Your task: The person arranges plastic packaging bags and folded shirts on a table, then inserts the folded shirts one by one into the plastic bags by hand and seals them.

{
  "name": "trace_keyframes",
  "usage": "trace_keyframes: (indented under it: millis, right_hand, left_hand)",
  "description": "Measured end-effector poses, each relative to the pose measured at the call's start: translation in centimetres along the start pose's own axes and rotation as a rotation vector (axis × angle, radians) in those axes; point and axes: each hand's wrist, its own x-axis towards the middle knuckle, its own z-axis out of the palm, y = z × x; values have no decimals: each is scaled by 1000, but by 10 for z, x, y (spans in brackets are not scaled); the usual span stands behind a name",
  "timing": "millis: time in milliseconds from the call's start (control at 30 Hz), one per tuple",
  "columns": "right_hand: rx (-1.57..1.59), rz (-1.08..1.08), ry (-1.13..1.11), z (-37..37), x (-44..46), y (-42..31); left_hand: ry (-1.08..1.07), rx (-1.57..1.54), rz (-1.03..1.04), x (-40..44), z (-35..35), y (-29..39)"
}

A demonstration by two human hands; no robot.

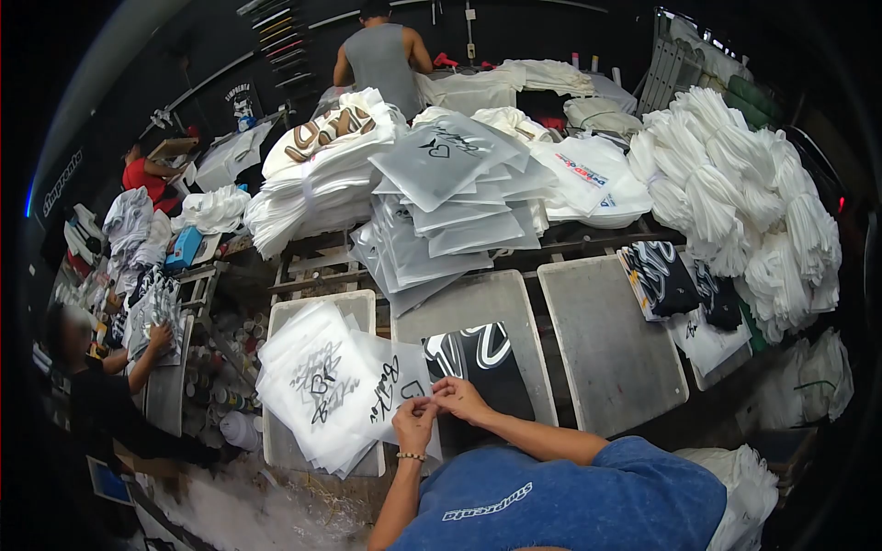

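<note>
My left hand (415, 428), with a beaded bracelet on its wrist, pinches the edge of a translucent plastic bag (386, 354) printed with black script. My right hand (459, 400) is closed at the same edge, its fingertips touching those of the left. Under and beside the right hand lies a folded black garment (482, 372) with a white pattern, on a grey board (469, 298). To the left, a fanned stack of similar printed bags (308, 386) rests on another board; the bag in my hands overlaps its right side.
Ahead rises a tall pile of frosted bags (459, 220), beside folded white cloth (308, 197). White bundles (726, 174) are heaped at right, near folded black garments (657, 280) and a third board (611, 344). One person (381, 60) stands behind the piles; others work at left.
</note>
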Motion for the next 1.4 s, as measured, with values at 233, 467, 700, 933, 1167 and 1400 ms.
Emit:
trace_keyframes:
  millis: [233,467,700,933,1167,1400]
  right_hand:
    - [-92,-1,29,-7,5,6]
    - [-668,-466,294,3,8,-34]
    - [-775,-679,389,-37,40,-52]
    - [-881,-510,569,-105,83,-94]
    - [-488,-828,711,-85,40,-208]
    - [-724,-473,746,-111,-66,-46]
  left_hand:
    - [-32,-44,-31,0,0,3]
    - [30,280,317,-1,-4,29]
    - [140,469,339,6,-21,37]
    - [276,591,505,78,-44,32]
    - [431,315,605,98,-28,154]
    - [286,367,427,22,-12,58]
